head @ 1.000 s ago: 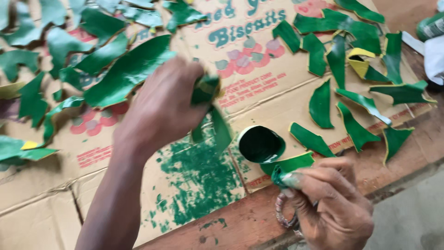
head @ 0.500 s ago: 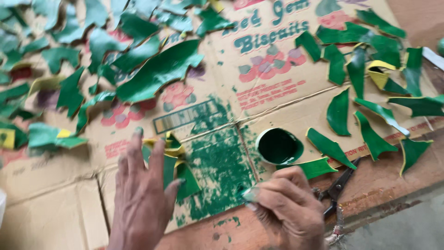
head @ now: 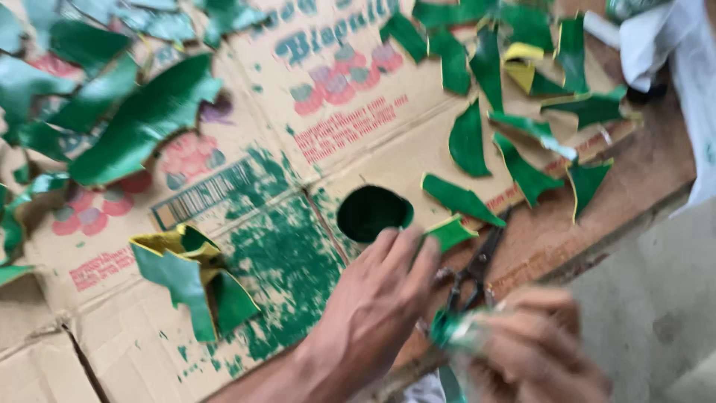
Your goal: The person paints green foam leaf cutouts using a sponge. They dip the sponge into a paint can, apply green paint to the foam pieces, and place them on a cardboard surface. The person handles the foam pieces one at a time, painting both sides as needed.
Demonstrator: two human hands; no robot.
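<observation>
My left hand reaches across to the right, fingers stretched out and apart. Its fingertips rest beside a round container of green paint and touch the edge of a small green-painted piece. Blurred at the lower right, my right hand is closed around a small green-smeared object; I cannot make out what it is. A folded yellow and green piece lies alone on the flattened cardboard, left of my forearm.
Many green-painted leaf-shaped pieces lie spread over the cardboard, at the top left and at the right. Dark scissors lie on the wooden edge between my hands. A green paint smear covers the cardboard's middle. White cloth sits top right.
My left hand has left the folded yellow and green piece on the cardboard and swung right to the paint container. My right hand has dropped lower and to the right.
</observation>
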